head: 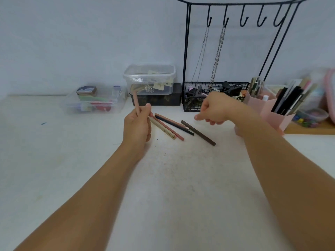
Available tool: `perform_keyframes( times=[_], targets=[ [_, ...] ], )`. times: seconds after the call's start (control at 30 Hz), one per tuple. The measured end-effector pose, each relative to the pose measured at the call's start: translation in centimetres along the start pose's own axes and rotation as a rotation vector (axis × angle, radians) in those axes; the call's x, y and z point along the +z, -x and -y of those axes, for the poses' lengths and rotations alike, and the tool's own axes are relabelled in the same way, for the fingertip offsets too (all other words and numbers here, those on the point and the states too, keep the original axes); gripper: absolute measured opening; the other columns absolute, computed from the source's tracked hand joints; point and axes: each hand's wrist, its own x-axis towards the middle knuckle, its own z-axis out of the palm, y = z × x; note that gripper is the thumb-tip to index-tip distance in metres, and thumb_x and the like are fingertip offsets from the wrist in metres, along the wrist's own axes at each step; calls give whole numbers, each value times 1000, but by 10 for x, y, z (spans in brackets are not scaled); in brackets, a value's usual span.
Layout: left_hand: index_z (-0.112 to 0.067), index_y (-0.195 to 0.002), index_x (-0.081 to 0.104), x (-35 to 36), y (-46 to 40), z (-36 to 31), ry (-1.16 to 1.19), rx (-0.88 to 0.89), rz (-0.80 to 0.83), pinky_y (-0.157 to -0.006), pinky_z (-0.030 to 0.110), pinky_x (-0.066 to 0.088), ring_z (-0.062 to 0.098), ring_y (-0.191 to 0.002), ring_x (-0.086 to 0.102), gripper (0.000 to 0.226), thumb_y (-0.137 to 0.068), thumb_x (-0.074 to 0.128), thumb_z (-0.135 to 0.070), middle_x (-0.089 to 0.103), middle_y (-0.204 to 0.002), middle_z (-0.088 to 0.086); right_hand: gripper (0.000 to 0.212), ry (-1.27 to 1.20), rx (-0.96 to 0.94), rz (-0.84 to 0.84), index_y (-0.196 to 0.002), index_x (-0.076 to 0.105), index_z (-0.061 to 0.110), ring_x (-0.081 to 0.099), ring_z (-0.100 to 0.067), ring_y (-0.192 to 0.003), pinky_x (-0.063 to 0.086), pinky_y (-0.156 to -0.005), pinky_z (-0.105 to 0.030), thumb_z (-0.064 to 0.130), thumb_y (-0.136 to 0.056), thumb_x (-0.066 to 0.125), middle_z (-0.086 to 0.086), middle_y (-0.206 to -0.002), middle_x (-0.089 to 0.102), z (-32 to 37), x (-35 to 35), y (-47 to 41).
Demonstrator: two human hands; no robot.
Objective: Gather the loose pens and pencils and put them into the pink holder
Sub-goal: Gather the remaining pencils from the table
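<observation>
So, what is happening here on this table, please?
A person is collecting loose pens. The left hand grips one upright pink pen. The right hand hovers with loosely curled fingers and holds nothing. Several pens remain on the white table: a beige pen, a black pen and a dark brown pen among them. The pink plastic holder stands at the right, already containing some pens.

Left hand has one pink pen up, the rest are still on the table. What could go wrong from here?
1. The pink pen sticks well above the left hand; it could slip if that hand grabs more.
2. The loose pens overlap, and the brown pencil lies apart; a sweep may roll it away.
3. The pink holder already looks crowded, and the right hand is beside it; a careless insertion might tip it.
</observation>
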Motion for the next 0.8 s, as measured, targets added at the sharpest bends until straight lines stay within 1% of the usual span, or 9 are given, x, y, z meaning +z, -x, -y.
perform_keyframes(
  times=[0.1, 0.17, 0.33, 0.43, 0.5, 0.6, 0.67, 0.73, 0.8],
  targets=[
    [-18, -77, 54, 0, 1, -2, 31, -38, 12, -39, 22, 24, 7, -39, 25, 35, -105, 51, -40, 32, -45, -10, 34, 17, 101, 205, -94, 71, 0, 69, -19, -63, 56, -54, -25, 33, -87, 77, -9, -80, 76, 0, 2, 3],
    [-18, -76, 54, 0, 1, -2, 48, -60, 9, -38, 21, 24, 7, -39, 25, 36, -105, 51, -40, 32, -45, -10, 31, 15, 121, 284, -96, 72, 0, 68, -18, -62, 53, -50, -22, 28, -84, 80, -9, -78, 75, 2, 5, 4],
    [-16, -80, 57, 0, 0, -1, 79, -93, 17, -38, 21, 25, 8, -42, 26, 31, -105, 51, -34, 33, -52, -5, 25, 6, 121, 284, -96, 73, -1, 70, -20, -66, 54, -50, -23, 20, -84, 80, -10, -77, 76, 3, 8, 3],
    [-14, -84, 59, -1, -3, 2, 75, -70, 69, -39, 22, 23, 10, -47, 25, 21, -101, 54, -26, 34, -58, -2, 18, -119, 30, 218, -90, 74, 2, 69, -16, -63, 53, -51, -23, 20, -88, 76, -9, -77, 75, 1, 3, 5],
    [-12, -90, 62, -1, -4, 4, 87, -45, 136, -41, 22, 23, 10, -49, 28, 19, -100, 54, -26, 38, -59, -1, 16, -310, -88, 173, -90, 75, 2, 68, -15, -65, 54, -55, -23, 18, -89, 74, -9, -79, 76, 3, -2, 7],
    [-11, -100, 66, -1, -5, 8, 157, -5, 261, -41, 21, 25, 10, -51, 31, 24, -101, 54, -32, 44, -61, -2, 19, -633, -227, 197, -98, 73, -4, 68, -16, -66, 56, -60, -22, 13, -91, 71, -13, -82, 74, 19, 1, 11],
    [-10, -103, 66, -1, -5, 10, 190, 26, 317, -45, 22, 28, 10, -52, 36, 32, -96, 58, -40, 48, -64, -1, 19, -699, -285, 214, -99, 73, -5, 69, -17, -67, 59, -63, -23, 12, -91, 72, -15, -82, 74, 31, 12, 13],
    [-7, -107, 64, 0, -5, 10, 172, 60, 361, -51, 26, 32, 11, -56, 41, 43, -90, 61, -47, 52, -69, 1, 15, -699, -337, 237, -96, 74, -3, 70, -17, -68, 60, -65, -24, 11, -90, 73, -15, -82, 76, 42, 24, 14],
    [-8, -101, 62, 0, -3, 10, 122, 94, 388, -55, 27, 37, 13, -59, 46, 41, -91, 60, -48, 53, -70, 3, 16, -713, -362, 227, -94, 75, -4, 71, -17, -66, 60, -64, -24, 11, -89, 75, -18, -84, 76, 51, 36, 15]
  ],
)
